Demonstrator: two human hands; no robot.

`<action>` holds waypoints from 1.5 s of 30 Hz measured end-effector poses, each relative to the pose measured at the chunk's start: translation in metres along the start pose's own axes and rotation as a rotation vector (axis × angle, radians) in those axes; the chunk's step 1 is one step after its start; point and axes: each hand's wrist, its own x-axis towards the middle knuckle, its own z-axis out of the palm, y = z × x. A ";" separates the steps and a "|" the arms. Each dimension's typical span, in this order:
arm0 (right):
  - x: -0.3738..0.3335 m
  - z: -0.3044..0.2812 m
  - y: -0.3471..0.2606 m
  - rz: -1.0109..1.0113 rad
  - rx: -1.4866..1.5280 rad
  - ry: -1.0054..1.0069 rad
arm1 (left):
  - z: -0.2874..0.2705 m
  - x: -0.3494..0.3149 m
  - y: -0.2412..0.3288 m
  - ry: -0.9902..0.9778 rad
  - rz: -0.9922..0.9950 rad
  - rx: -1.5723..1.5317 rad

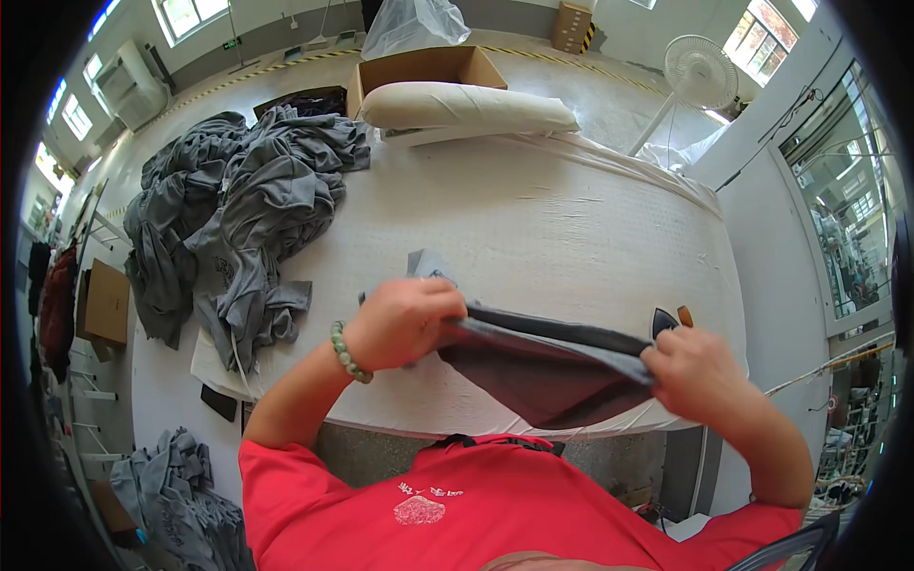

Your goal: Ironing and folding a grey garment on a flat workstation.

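The left hand (405, 322) grips one end of a grey garment (547, 366), fingers curled closed around the fabric. The right hand (700, 366) grips the opposite end, fingers pinched shut on the cloth. The garment is stretched between both hands, held just above the near edge of the counter (533, 219), with its lower part sagging below that edge. A bead bracelet (347, 352) sits on the left wrist.

The counter is covered with white cloth. A pile of grey garments (238, 214) lies on its left side, reaching toward the far left corner. A long cream-coloured padded roll (466, 107) lies along the far edge. An iron (666, 319) is partly visible near the right edge, just behind the right hand. An open cardboard box (424, 68) stands beyond the far edge, and a white pedestal fan (700, 71) stands beyond the far right corner.
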 end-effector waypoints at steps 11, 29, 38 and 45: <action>0.035 -0.013 0.055 -0.030 -0.012 0.204 | 0.046 -0.048 -0.007 -0.429 -0.171 -0.213; -0.001 -0.024 0.084 0.228 0.180 0.172 | 0.046 -0.019 0.000 -0.114 0.016 -0.251; 0.002 -0.025 0.064 0.208 0.421 0.333 | 0.004 -0.011 -0.004 0.158 0.094 0.021; 0.005 -0.046 0.044 0.230 0.529 0.385 | 0.048 -0.048 0.000 0.242 -0.180 -0.220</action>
